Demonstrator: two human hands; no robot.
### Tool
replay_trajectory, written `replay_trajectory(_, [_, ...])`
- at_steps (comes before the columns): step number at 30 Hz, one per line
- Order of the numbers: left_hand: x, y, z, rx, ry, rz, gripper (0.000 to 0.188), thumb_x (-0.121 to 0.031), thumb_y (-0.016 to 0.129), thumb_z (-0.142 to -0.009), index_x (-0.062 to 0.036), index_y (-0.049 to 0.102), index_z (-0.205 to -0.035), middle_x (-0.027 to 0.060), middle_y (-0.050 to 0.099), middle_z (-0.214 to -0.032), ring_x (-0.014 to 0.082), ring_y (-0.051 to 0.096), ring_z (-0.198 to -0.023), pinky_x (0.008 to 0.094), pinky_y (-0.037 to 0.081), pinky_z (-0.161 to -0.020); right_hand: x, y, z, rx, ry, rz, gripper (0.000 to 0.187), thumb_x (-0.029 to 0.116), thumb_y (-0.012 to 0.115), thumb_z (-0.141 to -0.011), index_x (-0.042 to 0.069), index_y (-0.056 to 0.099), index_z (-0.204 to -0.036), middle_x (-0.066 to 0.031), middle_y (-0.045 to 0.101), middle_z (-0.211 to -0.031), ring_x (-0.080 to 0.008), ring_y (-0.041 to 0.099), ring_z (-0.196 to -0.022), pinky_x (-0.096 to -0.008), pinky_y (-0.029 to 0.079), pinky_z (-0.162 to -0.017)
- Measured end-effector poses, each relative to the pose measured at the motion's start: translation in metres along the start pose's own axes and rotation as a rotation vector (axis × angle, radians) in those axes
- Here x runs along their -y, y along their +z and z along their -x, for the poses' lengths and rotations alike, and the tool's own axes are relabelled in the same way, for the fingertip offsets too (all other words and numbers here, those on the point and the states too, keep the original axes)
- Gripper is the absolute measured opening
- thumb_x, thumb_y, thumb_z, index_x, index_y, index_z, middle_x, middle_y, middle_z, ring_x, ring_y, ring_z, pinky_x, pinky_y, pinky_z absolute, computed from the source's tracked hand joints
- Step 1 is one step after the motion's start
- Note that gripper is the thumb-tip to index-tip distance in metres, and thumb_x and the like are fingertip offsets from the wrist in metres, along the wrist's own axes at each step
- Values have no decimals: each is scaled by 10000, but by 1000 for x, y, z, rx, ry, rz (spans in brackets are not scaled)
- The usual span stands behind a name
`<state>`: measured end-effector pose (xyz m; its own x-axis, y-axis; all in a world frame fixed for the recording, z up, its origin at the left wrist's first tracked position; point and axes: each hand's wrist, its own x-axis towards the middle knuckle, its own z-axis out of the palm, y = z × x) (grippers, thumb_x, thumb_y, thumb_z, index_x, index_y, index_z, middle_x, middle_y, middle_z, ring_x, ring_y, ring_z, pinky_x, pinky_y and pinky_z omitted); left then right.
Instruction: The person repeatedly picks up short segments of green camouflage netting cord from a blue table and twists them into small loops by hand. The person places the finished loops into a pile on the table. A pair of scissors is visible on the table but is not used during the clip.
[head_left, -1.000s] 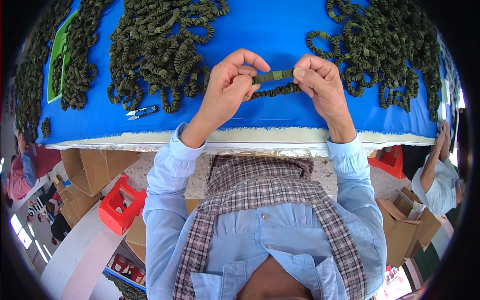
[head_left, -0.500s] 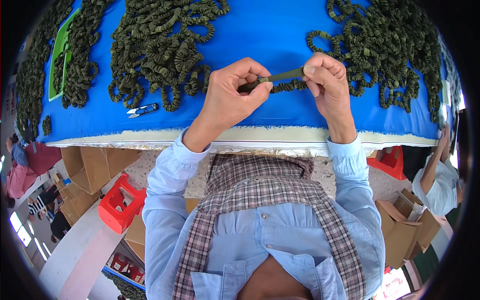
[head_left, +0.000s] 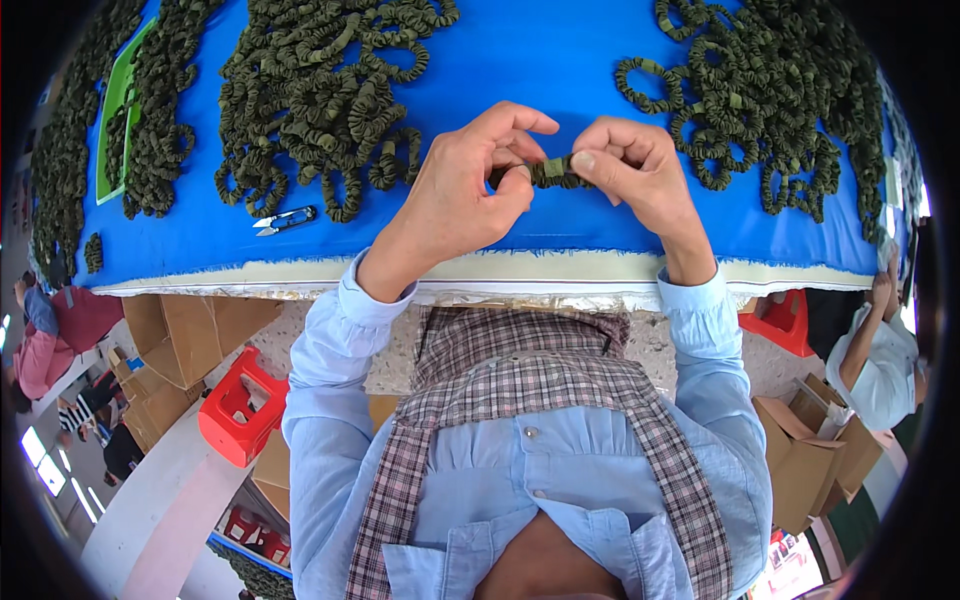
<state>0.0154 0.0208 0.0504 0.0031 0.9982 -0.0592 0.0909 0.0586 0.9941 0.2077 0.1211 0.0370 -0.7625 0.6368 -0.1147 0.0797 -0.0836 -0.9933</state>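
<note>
Between my hands, above the blue cloth, is a dark green scrunchie, its fabric gathered into ruffles with a smoother band on top. My left hand pinches one side of it between thumb and curled fingers, the index finger stretched out above. Thumb and fingers of my right hand grip the other side. Parts of the ring are hidden behind my fingers. To the left lie small thread snips with a dark handle, blades pointing left.
Heaps of scrunchies lie at left and right on the blue-covered table. Farther left is a green tray. Red stools, cardboard boxes and a person at right are around the table.
The stretched flat stretch of the scrunchie has drawn back into ruffles. My right hand has come closer to the left, and my left index finger has lifted off.
</note>
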Motion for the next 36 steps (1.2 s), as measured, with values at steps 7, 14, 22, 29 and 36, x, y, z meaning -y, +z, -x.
replay_trajectory(7, [3, -8, 3, 2, -79, 137, 384, 91, 389, -795, 45, 542, -1145, 110, 644, -807, 80, 554, -571, 221, 447, -532, -4, 0, -3, -71, -62, -122, 124, 112, 645, -895, 6, 637, -832, 25, 541, -610, -19, 409, -486, -190, 287, -427])
replay_trajectory(14, [8, -12, -1, -23, -175, 270, 330, 46, 374, -839, 40, 556, -1115, 131, 658, -829, 90, 540, -536, 212, 400, -486, 2, 0, -3, -87, -75, -117, 116, 105, 627, -909, 1, 639, -860, 16, 546, -623, -31, 436, -512, -196, 316, -451])
replay_trajectory(22, [1, -3, -1, -22, -106, 317, 243, -35, 521, -901, 16, 602, -1125, 86, 652, -896, 78, 571, -591, 192, 397, -469, -4, 3, -5, -52, -51, -170, 149, 135, 628, -920, -9, 632, -882, 2, 572, -670, -44, 479, -544, -199, 368, -477])
replay_trajectory(29, [14, 19, -5, -235, 32, 16, 123, -31, 717, -791, 3, 686, -905, 36, 681, -754, 34, 580, -581, 184, 448, -496, -4, 4, -4, -30, -80, -171, 174, 158, 643, -915, -12, 629, -882, -13, 596, -697, -48, 504, -554, -199, 403, -490])
replay_trajectory(36, [19, 5, 5, -193, 73, 12, 103, 50, 667, -813, 40, 628, -908, 61, 669, -820, 61, 608, -699, 190, 483, -595, -4, 3, -4, -55, -72, -163, 151, 138, 651, -898, -4, 632, -852, -14, 585, -656, -49, 524, -555, -193, 390, -485])
